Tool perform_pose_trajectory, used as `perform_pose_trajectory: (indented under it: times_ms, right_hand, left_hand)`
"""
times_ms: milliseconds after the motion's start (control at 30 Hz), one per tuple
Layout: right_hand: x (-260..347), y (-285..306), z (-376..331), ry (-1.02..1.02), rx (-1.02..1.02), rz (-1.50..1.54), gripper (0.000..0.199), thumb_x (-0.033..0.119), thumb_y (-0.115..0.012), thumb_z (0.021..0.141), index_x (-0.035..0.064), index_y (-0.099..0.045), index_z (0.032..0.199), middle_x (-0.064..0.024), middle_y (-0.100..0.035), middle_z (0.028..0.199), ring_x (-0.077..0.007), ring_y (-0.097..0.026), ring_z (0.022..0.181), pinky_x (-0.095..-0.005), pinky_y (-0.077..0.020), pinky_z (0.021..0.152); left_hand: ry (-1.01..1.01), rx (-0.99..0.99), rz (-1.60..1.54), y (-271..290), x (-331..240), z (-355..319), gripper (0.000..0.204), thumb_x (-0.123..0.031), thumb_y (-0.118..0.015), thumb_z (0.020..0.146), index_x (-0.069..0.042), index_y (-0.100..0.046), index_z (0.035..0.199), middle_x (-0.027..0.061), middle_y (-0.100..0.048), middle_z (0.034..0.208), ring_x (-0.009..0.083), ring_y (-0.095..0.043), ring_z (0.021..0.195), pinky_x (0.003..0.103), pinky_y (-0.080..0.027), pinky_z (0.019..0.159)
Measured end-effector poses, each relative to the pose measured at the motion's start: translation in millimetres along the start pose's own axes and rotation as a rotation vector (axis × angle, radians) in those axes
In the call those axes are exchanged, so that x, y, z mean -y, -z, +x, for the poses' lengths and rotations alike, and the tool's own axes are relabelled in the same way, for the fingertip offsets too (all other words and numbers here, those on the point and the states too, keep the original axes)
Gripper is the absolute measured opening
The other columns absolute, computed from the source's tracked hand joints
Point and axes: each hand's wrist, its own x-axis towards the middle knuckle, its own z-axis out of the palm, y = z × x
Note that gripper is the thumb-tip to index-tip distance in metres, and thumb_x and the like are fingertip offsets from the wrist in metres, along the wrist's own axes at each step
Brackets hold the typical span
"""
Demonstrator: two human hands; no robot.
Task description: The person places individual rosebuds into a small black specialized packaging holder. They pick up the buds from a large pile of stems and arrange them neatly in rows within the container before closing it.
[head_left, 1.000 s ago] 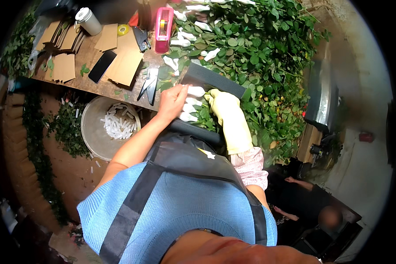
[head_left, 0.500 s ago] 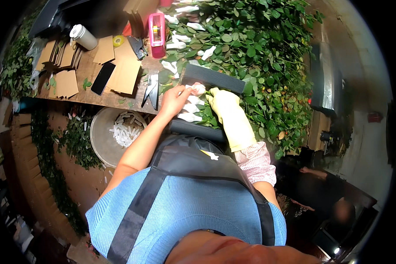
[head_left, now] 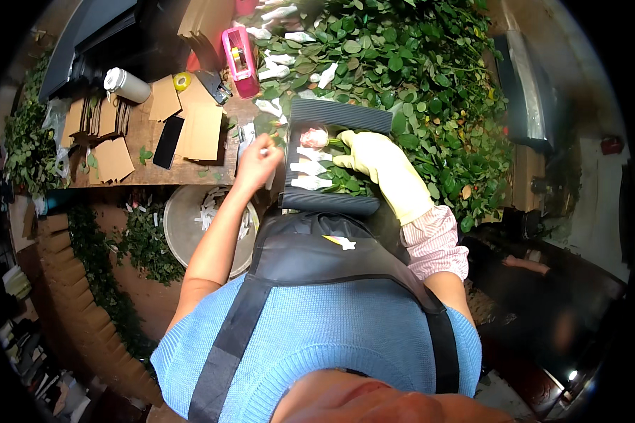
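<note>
A pink rose (head_left: pixel 314 137) lies bare-headed in a dark ridged holder (head_left: pixel 342 113), its bloom toward the left. My right hand (head_left: pixel 370 162), in a pale yellow glove, is closed around its leafy stem just behind the bloom. Below it in the holder, several rosebuds in white sleeves (head_left: pixel 310 168) lie side by side. Left of the holder is my bare left hand (head_left: pixel 257 166), fingers pinched together, apart from the rose. A small white bit shows at its fingertips, too small to name. Beneath that hand, scissors (head_left: pixel 247 134) lie partly hidden on the wooden table.
A pink tape dispenser (head_left: pixel 242 63) stands beyond my left hand. Cardboard pieces (head_left: pixel 200 130), a black phone (head_left: pixel 168 142) and a white bottle (head_left: pixel 128 86) are at the left. A bucket (head_left: pixel 178 236) of white sleeves stands below the table edge. Leafy rose stems (head_left: pixel 430 92) cover the right.
My left hand has moved left, away from the rose. The bloom, earlier partly covered by my fingers, now shows bare and pink. My right hand stays at the stem.
</note>
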Motion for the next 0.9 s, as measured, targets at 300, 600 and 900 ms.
perform_pose_trajectory:
  times_ms: [300,600,900]
  right_hand:
    - [8.9,-40.2,18.9,-0.111,-0.162,-0.064,0.046,0.043,-0.074,0.091,0.0101,-0.06,0.12,-0.0119,-0.074,0.105,-0.0312,-0.073,0.101,-0.0483,-0.0551,0.085]
    - [16.2,-9.7,-32.9,-0.029,-0.169,0.107,0.046,0.041,-0.062,0.1,0.0141,-0.057,0.137,-0.0112,-0.074,0.104,-0.0327,-0.071,0.099,-0.0438,-0.0552,0.089]
    - [32.5,-68.2,-11.4,0.087,-0.292,-0.105,0.01,0.015,-0.063,0.09,0.0091,-0.069,0.097,-0.0111,-0.076,0.092,-0.03,-0.075,0.088,-0.0476,-0.0557,0.077]
  left_hand:
    - [-0.073,-0.066,0.134,-55.3,-5.7,-6.2,0.028,-0.021,-0.069,0.097,-0.002,-0.062,0.078,0.0005,-0.059,0.065,0.0074,-0.052,0.065,0.028,-0.045,0.061]
    - [-0.285,-0.247,-0.204,17.7,2.3,-21.5,0.026,-0.001,-0.059,0.098,-0.008,-0.05,0.074,0.0013,-0.065,0.079,0.0101,-0.058,0.075,0.028,-0.049,0.07]
    - [-0.034,0.156,0.327,-27.9,-15.4,-30.3,0.037,-0.038,-0.069,0.098,-0.004,-0.063,0.085,0.0099,-0.054,0.063,0.0145,-0.05,0.064,0.035,-0.045,0.061]
